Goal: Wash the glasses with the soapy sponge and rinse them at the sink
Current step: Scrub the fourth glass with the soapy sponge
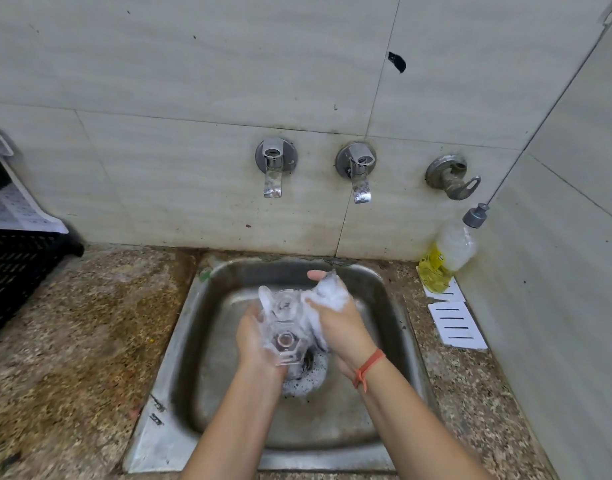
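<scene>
At the centre of the frame, over the steel sink (pixel 166 424), the left hand (pixel 253 337) grips a clear glass (pixel 284 325) lying on its side, thick base toward the camera and mouth toward the wall; fingers are curled round its body. Just right of it, the right hand (pixel 344 325) is clenched round a wad of white lather, probably the sponge (pixel 330 293), though foam hides it, pressed against the glass near its rim; an orange band (pixel 368 367) circles that wrist. Suds lie on the drain (pixel 308 377) below. On the tiled wall above hang two chrome taps (pixel 272 168) and a dull valve (pixel 451 180). At right stand a yellow soap bottle (pixel 443 261) and paper slips (pixel 456 323); a black crate (pixel 17 271) sits at left.
</scene>
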{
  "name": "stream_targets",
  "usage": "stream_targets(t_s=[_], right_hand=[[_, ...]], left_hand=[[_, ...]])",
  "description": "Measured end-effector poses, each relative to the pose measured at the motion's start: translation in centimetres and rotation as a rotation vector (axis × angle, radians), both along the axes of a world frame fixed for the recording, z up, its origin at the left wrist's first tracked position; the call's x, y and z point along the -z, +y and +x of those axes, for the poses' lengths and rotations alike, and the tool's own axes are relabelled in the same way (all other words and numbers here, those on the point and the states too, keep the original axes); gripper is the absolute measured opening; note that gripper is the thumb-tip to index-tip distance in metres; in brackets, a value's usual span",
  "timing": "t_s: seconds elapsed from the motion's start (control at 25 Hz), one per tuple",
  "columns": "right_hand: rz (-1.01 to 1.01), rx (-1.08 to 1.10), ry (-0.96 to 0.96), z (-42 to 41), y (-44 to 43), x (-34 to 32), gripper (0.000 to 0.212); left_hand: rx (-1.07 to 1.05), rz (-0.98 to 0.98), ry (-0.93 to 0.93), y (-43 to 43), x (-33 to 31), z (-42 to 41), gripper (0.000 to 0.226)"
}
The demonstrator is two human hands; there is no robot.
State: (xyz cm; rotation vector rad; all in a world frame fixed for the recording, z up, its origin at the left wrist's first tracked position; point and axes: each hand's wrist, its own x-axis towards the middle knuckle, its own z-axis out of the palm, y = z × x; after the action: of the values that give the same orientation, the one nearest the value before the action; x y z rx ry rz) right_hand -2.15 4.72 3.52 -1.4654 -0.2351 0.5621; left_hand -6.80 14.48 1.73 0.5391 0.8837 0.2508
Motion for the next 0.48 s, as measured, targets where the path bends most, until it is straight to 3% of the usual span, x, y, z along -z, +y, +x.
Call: stream_targets(t_s=[0.08, 0.16, 0.24, 0.32, 0.4, 0.48], right_hand=[[-0.139, 0.080, -0.062, 1.1, -0.1, -0.3, 0.025], [-0.332, 0.029, -0.205, 2.6, -0.1, -1.0, 0.024], [-0.496, -0.068, -0.322, 2.4, 0.5, -1.7, 0.027], [-0.361, -0.103, -0.278, 0.9, 0.4, -2.3, 0.032], [-0.063, -0.211, -0.090, -0.7, -0.5, -2.1, 0.033], [0.019, -0.262, -0.044, -1.5, -1.1, -1.2, 0.028]], left_hand=[[0.131, 0.020, -0.033, 0.1, -0.2, 0.1, 0.053], [0.306, 0.099, -0.085, 0.4, -1.4, 0.0, 0.078], [0.363, 0.226, -0.054, 0.4, -2.7, 0.0, 0.072], [0.263, 0.274, 0.041, 0.6, -3.0, 0.1, 0.043], [0.158, 0.143, 0.066, 1.4, -2.3, 0.2, 0.024], [0.088, -0.020, 0.047, 1.7, -1.6, 0.1, 0.018]])
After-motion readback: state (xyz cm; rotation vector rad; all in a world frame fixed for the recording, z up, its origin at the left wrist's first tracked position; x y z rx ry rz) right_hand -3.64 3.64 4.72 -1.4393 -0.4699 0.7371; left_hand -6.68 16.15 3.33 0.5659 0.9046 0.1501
